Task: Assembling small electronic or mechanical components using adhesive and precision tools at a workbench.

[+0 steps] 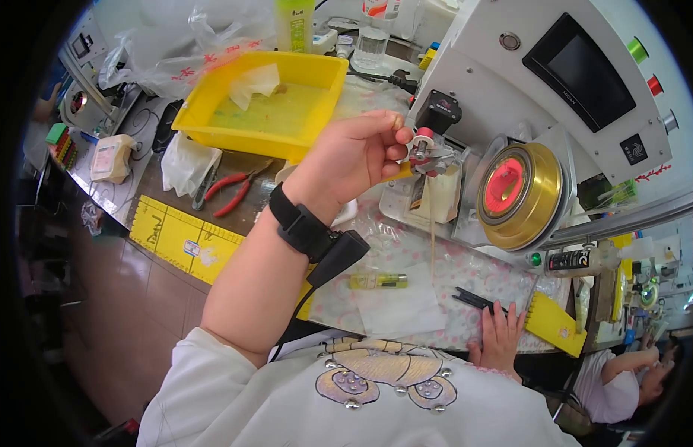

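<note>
My left hand (365, 153) is raised over the bench with its fingers curled and thumb pinched against the forefinger. Whatever the pinch holds, if anything, is too small to make out. Right beside the fingertips is a small metal mechanism with a red-rimmed spool (424, 135), mounted below a black motor (439, 112). My right hand (500, 334) lies at the bench's front edge, fingers stretched out. Its fingertips are at the end of a slim black forked tool (477, 299); whether they touch it I cannot tell. A yellow-green lighter-like tube (378, 281) lies by a white paper sheet (402, 307).
A grey machine with a dark screen (579, 63) and a round brass-coloured drum (536, 195) stands at the right. A yellow tray (184, 123), red-handled pliers (231, 192) and a plastic bag (164, 56) are at the left. A bottle (371, 46) stands behind. Another person sits far right.
</note>
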{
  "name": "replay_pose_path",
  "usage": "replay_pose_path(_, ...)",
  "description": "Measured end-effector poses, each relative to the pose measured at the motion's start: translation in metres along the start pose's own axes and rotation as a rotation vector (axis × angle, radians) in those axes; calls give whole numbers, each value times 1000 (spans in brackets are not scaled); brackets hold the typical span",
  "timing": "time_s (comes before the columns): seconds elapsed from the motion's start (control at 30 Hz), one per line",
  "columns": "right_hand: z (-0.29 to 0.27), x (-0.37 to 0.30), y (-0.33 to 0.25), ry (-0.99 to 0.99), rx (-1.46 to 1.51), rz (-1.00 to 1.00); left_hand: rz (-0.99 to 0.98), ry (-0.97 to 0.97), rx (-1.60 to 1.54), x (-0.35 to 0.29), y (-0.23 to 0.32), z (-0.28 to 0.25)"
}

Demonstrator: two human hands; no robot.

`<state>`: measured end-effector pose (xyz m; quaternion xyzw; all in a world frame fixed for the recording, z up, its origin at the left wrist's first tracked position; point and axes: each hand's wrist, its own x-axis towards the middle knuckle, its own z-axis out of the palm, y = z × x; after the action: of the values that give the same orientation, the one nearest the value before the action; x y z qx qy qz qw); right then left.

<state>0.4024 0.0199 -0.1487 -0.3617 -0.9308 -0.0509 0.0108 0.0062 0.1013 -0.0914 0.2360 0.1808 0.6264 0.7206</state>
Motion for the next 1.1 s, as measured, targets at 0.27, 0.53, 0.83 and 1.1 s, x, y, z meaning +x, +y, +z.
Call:
replay_pose_path(0.27, -7, 11, 11, -140, -35, -117, 76, 106, 117, -3, -3, 7)
replay_pose_path(0.53, -4, 12, 15, -84, 60, -148, 121, 114, 105, -1, -8, 8)
replay_pose_path(0.83, -11, 16, 9, -93, 59, -116, 142, 129, 114, -1, -9, 10)
replay_pose_path(1.1, -13, 14, 5, -92, 40, -105, 144, 130, 145, -3, -11, 10)
